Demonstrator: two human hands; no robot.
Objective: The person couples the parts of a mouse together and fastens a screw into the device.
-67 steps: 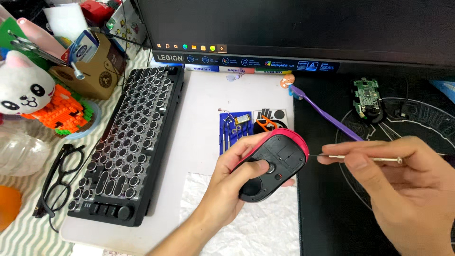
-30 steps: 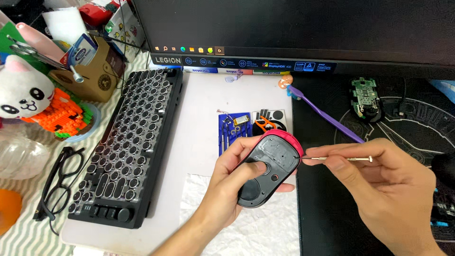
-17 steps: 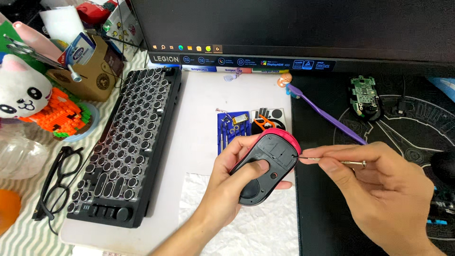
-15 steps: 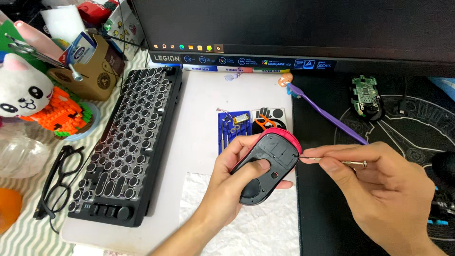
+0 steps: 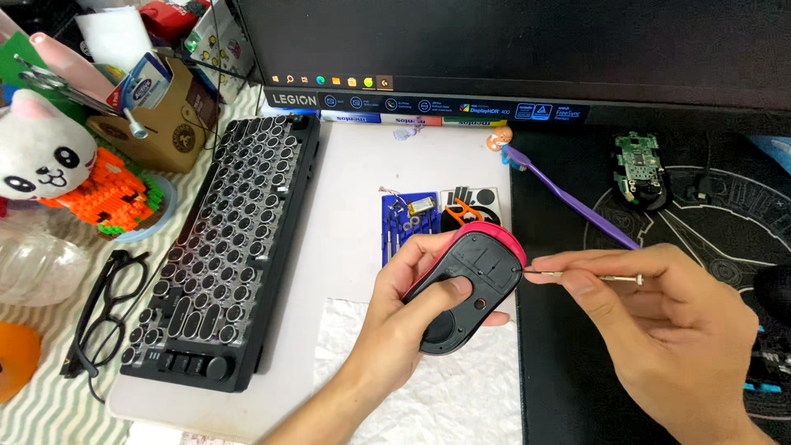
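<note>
My left hand (image 5: 394, 321) grips a black and pink computer mouse (image 5: 470, 284) turned underside up, above a white tissue sheet (image 5: 428, 387). My right hand (image 5: 667, 338) pinches a thin metal screwdriver (image 5: 585, 276) between thumb and fingers. Its tip touches the right edge of the mouse's underside.
A black round-key keyboard (image 5: 222, 247) lies at the left, with black glasses (image 5: 103, 313) beside it. A blue tool tray (image 5: 412, 218), a purple toothbrush (image 5: 573, 206) and a green circuit board (image 5: 636, 169) lie behind the hands. A monitor (image 5: 511, 58) spans the back. A plush toy (image 5: 37, 152) sits far left.
My right hand has brought the screwdriver leftward until its tip meets the mouse edge. My left hand has kept hold of the mouse and shifted only slightly.
</note>
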